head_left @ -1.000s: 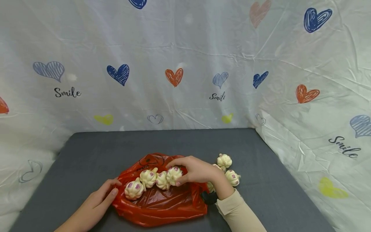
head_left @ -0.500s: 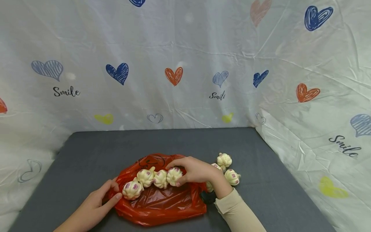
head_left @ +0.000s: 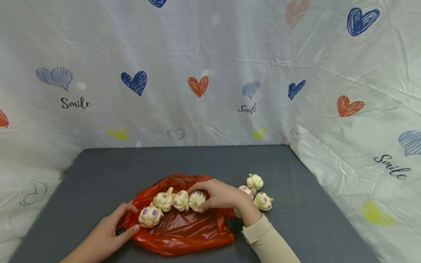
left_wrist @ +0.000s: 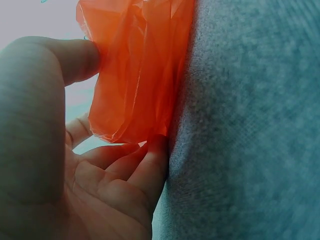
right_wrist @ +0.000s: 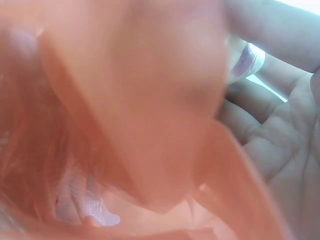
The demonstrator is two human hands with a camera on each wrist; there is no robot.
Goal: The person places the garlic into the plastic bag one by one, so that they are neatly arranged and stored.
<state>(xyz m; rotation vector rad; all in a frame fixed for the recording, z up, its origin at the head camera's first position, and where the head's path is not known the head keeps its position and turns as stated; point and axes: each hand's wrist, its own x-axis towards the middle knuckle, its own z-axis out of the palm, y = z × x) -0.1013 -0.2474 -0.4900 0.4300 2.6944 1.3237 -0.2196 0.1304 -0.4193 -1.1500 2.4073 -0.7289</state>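
Observation:
A red plastic bag [head_left: 187, 228] lies on the grey table, with several white garlic bulbs marked with purple in a row on it. My left hand [head_left: 110, 228] holds the bag's left end; in the left wrist view its thumb [left_wrist: 82, 60] is against the red plastic and the fingers curl at the bag's lower corner. My right hand [head_left: 220, 193] grips the rightmost garlic bulb [head_left: 196, 201] of the row between thumb and fingers. Red plastic covers most of the right wrist view, where only a bit of the bulb [right_wrist: 247, 62] shows beside the palm.
Several more garlic bulbs [head_left: 263, 201] lie on the table right of the bag, partly hidden by my right forearm. A black band [head_left: 235, 224] is at my right wrist. A white cloth [head_left: 213, 109] printed with hearts hangs behind the table [head_left: 115, 164].
The left bulbs in the row have shifted slightly left with the bag's left side. My left thumb has moved down and right along the bag's edge. My right hand stays on its bulb.

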